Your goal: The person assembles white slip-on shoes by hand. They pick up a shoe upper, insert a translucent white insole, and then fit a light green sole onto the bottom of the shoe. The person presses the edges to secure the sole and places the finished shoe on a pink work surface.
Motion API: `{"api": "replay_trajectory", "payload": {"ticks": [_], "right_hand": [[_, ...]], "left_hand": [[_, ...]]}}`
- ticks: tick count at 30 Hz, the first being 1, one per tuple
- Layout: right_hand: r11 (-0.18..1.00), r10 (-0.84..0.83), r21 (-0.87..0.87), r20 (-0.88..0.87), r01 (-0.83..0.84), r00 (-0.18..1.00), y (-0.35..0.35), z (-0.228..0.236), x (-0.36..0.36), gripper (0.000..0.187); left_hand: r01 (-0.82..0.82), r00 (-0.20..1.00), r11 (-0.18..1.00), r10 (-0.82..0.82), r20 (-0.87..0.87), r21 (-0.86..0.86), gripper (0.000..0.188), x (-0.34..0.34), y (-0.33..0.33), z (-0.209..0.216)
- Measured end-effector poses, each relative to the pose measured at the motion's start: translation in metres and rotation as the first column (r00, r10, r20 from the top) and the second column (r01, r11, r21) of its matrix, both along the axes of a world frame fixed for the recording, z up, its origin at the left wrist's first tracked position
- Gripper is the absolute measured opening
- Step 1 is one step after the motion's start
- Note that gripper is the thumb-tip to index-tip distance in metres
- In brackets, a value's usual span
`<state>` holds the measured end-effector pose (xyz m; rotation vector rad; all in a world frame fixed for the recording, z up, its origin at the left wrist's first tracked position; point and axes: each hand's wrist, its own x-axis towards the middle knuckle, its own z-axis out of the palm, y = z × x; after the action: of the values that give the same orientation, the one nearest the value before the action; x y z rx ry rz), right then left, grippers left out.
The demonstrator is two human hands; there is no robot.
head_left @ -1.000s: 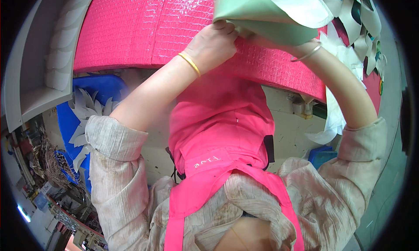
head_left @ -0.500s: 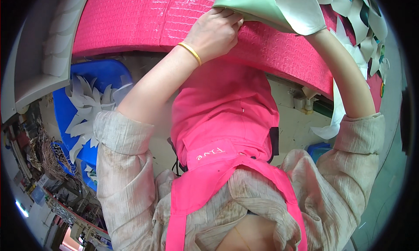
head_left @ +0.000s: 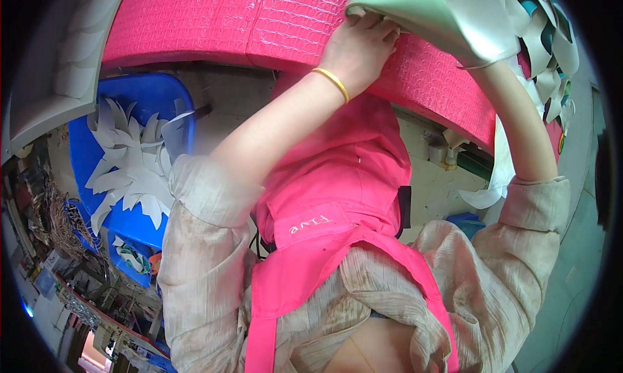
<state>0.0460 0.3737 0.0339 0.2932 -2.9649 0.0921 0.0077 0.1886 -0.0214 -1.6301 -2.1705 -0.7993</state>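
Observation:
A soft, glossy sheet of pale green and white material [head_left: 448,16], leather-like, lies over the pink table top at the upper right. My left hand [head_left: 363,51], a yellow band at its wrist, is closed at the sheet's near left edge with the fingers curled at its rim. From the right my forearm [head_left: 516,120] reaches up to the sheet. The sheet covers my right hand, so its fingers are hidden.
The table has a shiny pink quilted cover [head_left: 298,22]. Cut white and teal pieces [head_left: 548,42] pile up at its right end, and a white strip [head_left: 500,172] hangs down there. A blue chair [head_left: 175,90] at left holds white leaf-shaped pieces [head_left: 133,162]. A grey panel [head_left: 39,123] stands at far left.
My left hand and the near edge of the sheet have shifted right and slightly down. My right wrist has moved a little right and down. More of the blue chair shows.

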Motion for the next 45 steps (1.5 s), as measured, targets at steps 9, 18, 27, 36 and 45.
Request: {"api": "replay_trajectory", "payload": {"ticks": [9, 18, 27, 36, 45], "right_hand": [[0.999, 0.043, -0.037, 0.118, -0.038, 0.992, 0.020, 0.022, 0.008, 0.031], [0.999, -0.021, -0.045, 0.005, 0.022, 1.000, 0.022, 0.010, 0.020, 0.031], [0.998, 0.023, -0.056, 0.083, -0.019, 0.996, 0.025, 0.016, 0.024, 0.032], [0.996, 0.030, -0.092, 0.094, -0.021, 0.995, 0.027, 0.013, 0.025, 0.033], [0.996, -0.004, -0.093, 0.017, 0.006, 1.000, 0.025, 0.002, 0.026, 0.034]], "left_hand": [[-0.045, 0.991, 0.999, 0.041, -0.126, -0.023, 0.013, 0.008, 0.015, 0.004], [-0.074, 0.948, 0.976, 0.005, -0.319, -0.207, 0.011, 0.012, 0.011, 0.016], [0.166, 0.813, 0.963, -0.255, -0.524, -0.212, 0.008, -0.023, 0.014, 0.024], [0.251, 0.829, 0.936, -0.340, -0.444, -0.247, 0.006, -0.019, 0.011, 0.026], [0.159, 0.859, 0.956, -0.257, -0.443, -0.246, 0.011, -0.015, 0.009, 0.025]]}}
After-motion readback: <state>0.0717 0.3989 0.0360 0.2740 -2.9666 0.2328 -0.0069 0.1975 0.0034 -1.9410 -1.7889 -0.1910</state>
